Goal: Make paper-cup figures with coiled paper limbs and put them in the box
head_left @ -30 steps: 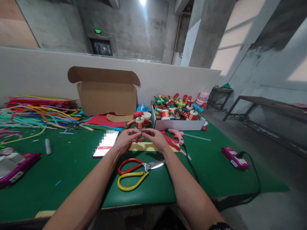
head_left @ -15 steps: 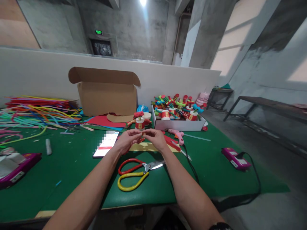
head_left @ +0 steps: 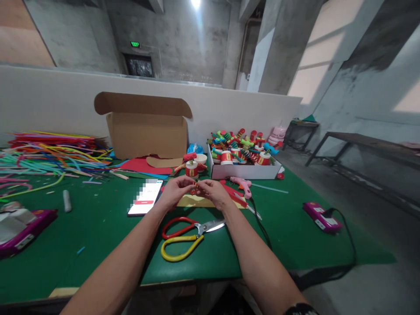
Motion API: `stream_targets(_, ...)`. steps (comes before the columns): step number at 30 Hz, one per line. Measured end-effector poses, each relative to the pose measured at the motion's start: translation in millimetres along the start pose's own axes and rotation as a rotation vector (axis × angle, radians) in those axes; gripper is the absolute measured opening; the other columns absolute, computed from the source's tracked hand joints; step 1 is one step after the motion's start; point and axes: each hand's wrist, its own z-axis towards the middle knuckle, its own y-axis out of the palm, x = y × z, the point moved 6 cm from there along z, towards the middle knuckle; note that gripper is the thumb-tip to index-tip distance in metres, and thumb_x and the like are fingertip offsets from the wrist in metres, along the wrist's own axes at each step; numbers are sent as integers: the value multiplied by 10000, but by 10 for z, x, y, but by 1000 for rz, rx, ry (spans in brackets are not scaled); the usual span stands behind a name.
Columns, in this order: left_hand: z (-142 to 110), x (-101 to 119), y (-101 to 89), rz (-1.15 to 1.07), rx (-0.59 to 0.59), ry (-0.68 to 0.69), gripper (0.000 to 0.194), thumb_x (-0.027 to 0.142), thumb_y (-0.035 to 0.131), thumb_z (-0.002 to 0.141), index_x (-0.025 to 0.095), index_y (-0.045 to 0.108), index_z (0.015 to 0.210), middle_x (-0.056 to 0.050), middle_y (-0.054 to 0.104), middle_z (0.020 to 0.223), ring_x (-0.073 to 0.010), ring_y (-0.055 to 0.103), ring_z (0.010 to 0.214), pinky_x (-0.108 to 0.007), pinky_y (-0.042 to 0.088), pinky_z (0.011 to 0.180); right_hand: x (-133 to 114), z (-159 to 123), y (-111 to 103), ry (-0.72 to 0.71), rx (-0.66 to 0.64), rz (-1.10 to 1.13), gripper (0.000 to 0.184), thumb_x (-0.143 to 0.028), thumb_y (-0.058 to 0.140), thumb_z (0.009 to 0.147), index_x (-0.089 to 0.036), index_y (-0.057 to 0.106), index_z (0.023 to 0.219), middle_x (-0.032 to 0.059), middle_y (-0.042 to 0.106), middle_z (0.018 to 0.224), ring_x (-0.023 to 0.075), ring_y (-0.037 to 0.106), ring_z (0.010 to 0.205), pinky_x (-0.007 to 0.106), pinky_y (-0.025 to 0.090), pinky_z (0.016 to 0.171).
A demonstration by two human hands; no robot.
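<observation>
Over the middle of the green tabletop, the left hand and right hand meet, thumbs and fingers of both pinching a small red pleated piece between them — it seems to have yellow in it too, though the fingers hide most of it. Just beyond the hands, towards the far edge, stands a paper-cup figure with pleated arms. Between the forearms, near the tabletop's near edge, lie scissors with one red and one yellow handle. A phone rests beside the left hand; a pink glue gun lies beyond the right — in front of a white box of similar figures, by the far right corner.
</observation>
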Motion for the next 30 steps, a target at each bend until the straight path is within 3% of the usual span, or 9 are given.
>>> stream_targets(7,19,-36,-52,51,35,3,438,555,737,620,159,677,795,-38,700,717,-169,617,667,-276,482,629,-62,19,-65,-43,60,-25,273,-376,797,646,-155,677,752,-9,676,679,84,620,597,217,501,645)
stream_targets(9,15,-35,-131,92,92,4,412,534,715,652,155,677,810,-34,692,707,-159,602,646,-265,461,610,-165,30,-210,-109,176,-23,271,-379,767,676,-164,667,806,-2,687,712,79,603,563,205,487,584)
stream_targets(13,21,4,-311,242,216,43,350,491,665,692,159,674,800,-30,687,704,-164,598,662,-262,438,619,-422,-45,-633,-394,587,56,228,-369,682,731,-165,605,797,-29,650,659,53,519,484,177,436,506)
stream_targets(15,66,5,-341,350,223,28,323,477,650,687,166,673,768,-27,684,688,-173,600,662,-266,431,618,-444,-68,-726,-452,682,80,214,-366,648,738,-164,592,778,-30,641,641,53,494,467,180,427,495)
stream_targets(23,440,-133,-118,819,37,-16,162,355,636,665,198,667,640,-38,685,680,-202,606,661,-281,389,597,-312,5,-525,-378,500,-18,195,-353,637,699,-164,644,746,-5,658,630,83,527,487,199,432,484)
stream_targets(27,476,-292,-2,922,-33,-12,175,374,637,682,211,693,651,-41,688,668,-201,593,642,-271,344,557,-291,9,-524,-334,472,-4,180,-345,638,694,-170,639,735,-2,654,637,81,519,482,197,423,472)
stream_targets(30,440,-295,-28,940,-9,22,187,371,625,697,217,724,736,-49,704,692,-207,588,642,-271,343,572,-279,22,-543,-313,474,7,174,-345,640,698,-175,636,735,1,654,650,81,520,488,208,440,491)
